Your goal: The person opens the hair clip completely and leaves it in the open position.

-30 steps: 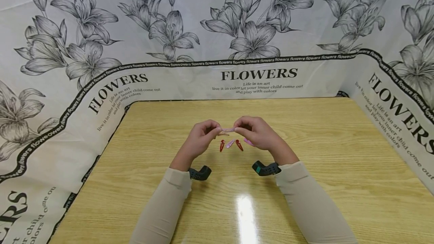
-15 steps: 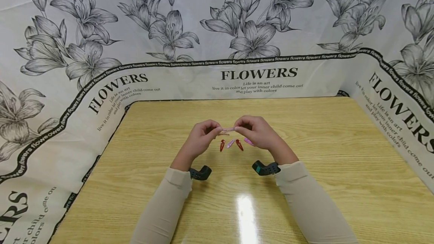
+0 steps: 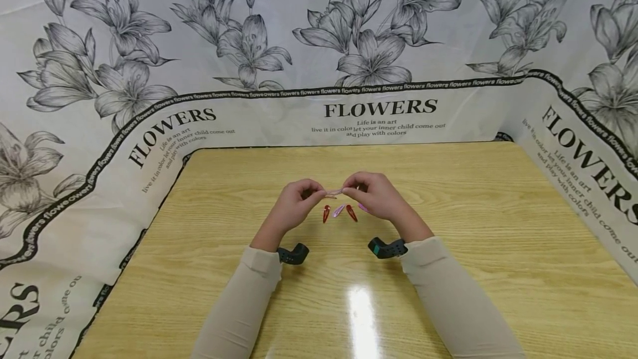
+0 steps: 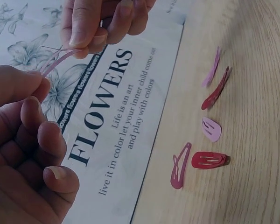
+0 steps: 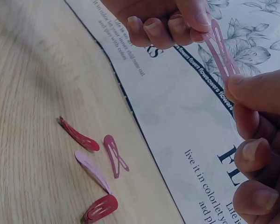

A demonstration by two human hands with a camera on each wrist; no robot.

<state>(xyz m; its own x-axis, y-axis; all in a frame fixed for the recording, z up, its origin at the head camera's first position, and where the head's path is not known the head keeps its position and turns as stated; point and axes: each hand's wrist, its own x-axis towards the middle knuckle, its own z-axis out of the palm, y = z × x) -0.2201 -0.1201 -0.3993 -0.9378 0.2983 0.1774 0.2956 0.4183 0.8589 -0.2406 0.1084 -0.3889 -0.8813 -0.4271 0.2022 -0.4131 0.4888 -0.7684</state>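
Observation:
A pink snap hair clip (image 5: 219, 56) is stretched between both hands above the table. My left hand (image 3: 295, 205) pinches one end between thumb and fingertips, and my right hand (image 3: 375, 196) pinches the other. In the right wrist view the clip's strips stand apart, with a gap between them. Below lie several more snap clips: a red one (image 3: 326, 214), a light pink one (image 3: 339, 211) and a second red one (image 3: 351, 213). The right hand partly hides another pink clip (image 3: 363, 207). Nearer the left fingers lies a dusty-pink clip (image 4: 179, 167), its inner strip sprung out.
The wooden table (image 3: 239, 181) carries the clips in a loose row. A white cloth (image 3: 279, 121) with flower prints and lettering rises behind the table and along both sides. Each wrist wears a dark camera mount (image 3: 294, 254).
My right hand has shifted slightly left, covering more of the rightmost pink clip. Both hands keep their pinch on the held hair clip.

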